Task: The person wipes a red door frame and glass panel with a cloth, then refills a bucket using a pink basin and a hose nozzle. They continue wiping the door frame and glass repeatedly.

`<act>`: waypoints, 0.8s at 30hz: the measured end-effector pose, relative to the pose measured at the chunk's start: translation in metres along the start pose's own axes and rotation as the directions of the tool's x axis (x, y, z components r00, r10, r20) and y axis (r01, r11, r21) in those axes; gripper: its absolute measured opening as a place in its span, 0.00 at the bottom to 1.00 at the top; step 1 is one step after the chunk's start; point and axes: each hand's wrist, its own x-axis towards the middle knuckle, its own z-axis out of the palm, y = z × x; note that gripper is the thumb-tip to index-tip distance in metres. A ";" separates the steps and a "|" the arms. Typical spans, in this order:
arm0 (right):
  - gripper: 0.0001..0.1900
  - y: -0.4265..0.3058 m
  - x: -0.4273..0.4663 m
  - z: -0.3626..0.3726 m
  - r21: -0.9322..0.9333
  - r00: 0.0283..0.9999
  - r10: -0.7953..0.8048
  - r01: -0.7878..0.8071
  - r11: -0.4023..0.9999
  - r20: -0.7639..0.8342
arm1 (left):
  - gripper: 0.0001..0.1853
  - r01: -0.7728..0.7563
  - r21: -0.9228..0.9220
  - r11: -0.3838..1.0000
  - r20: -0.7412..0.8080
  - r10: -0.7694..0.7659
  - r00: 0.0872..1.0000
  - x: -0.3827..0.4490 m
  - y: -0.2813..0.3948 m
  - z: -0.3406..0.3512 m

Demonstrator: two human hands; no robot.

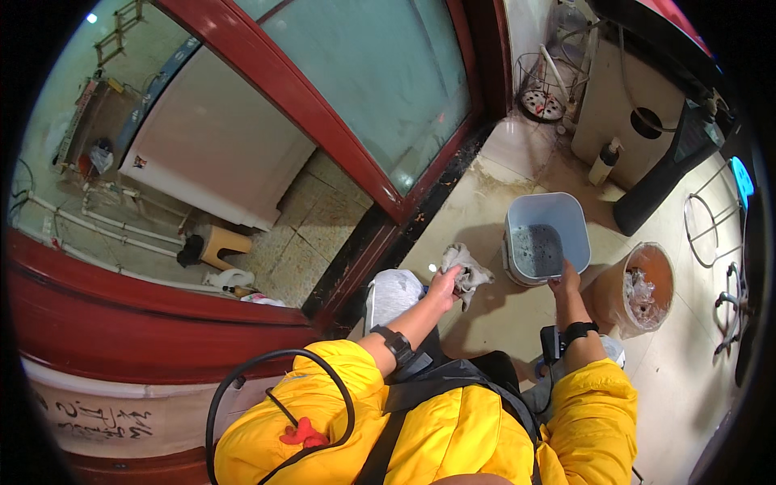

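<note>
A damp, crumpled grey cloth is bunched in my left hand, held in front of my left knee. My right hand grips the near rim of a pale square plastic bucket. Dark, sudsy water lies in the bottom of the bucket, which looks slightly tilted toward me. The fingers of the right hand are partly hidden against the bucket wall. Cloth and bucket are apart.
A lined waste bin with plastic wrappers stands right of the bucket. Beyond are a pump bottle, a dark slanted post and a wire rack. At left, a red-framed glass door opens onto a room with a yellow stool.
</note>
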 end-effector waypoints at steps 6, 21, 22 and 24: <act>0.17 0.010 0.001 -0.007 0.002 0.991 -0.088 0.088 0.996 -0.097 | 0.15 -0.062 -0.029 0.998 -0.051 0.061 0.997 0.005 -0.002 -0.010; 0.22 0.009 -0.006 -0.020 -0.115 0.956 0.026 0.008 0.993 0.293 | 0.22 0.065 -0.176 0.982 0.100 -0.048 0.994 0.009 0.029 0.019; 0.23 0.010 -0.009 -0.022 -0.057 0.940 0.026 -0.007 0.998 0.340 | 0.23 0.066 -0.198 0.978 0.140 -0.038 0.989 0.011 0.033 0.026; 0.26 0.009 -0.016 -0.022 -0.049 0.949 0.075 -0.064 0.997 0.305 | 0.24 0.095 -0.190 0.977 0.123 -0.072 0.990 0.014 0.035 0.043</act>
